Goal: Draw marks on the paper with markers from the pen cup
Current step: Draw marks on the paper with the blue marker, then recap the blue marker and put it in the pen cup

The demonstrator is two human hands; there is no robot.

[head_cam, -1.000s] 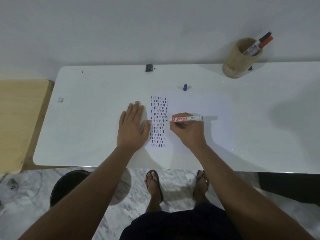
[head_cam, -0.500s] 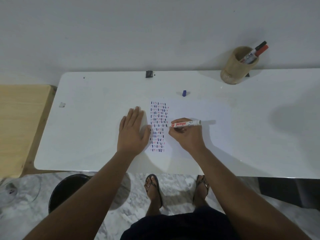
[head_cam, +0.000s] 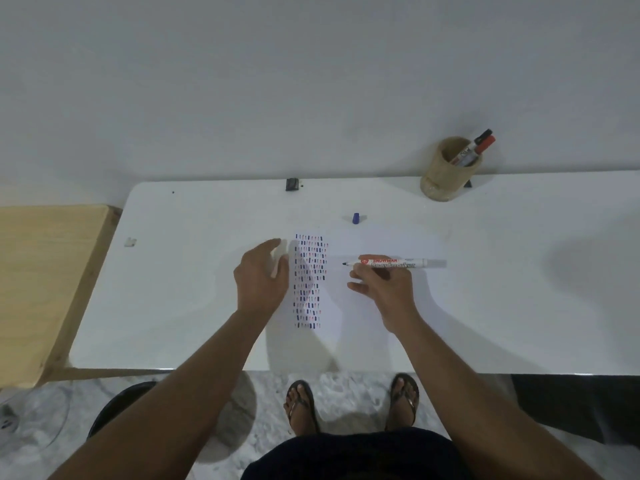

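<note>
A white paper (head_cam: 377, 244) lies mid-table, its left part covered with columns of short blue and red marks (head_cam: 310, 280). My left hand (head_cam: 261, 280) is raised at the paper's left side and pinches its curled-up left edge. My right hand (head_cam: 384, 289) loosely holds an uncapped white-and-red board marker (head_cam: 394, 263), lying level with its tip pointing left, just right of the marks and off the paper. A blue cap (head_cam: 355, 218) stands beyond the paper. The wooden pen cup (head_cam: 445, 174) at the back right holds two markers (head_cam: 476, 148).
The white table (head_cam: 173, 306) meets the wall. A small black object (head_cam: 292, 184) sits at its back edge and a white scrap (head_cam: 130, 242) at its left. A wooden surface (head_cam: 41, 271) adjoins on the left. My sandalled feet (head_cam: 349, 403) and a dark stool (head_cam: 117, 403) are below.
My left hand lifted from lying flat and took hold of the paper's left edge. My right hand raised the marker off the paper and turned it level. The camera tilted up.
</note>
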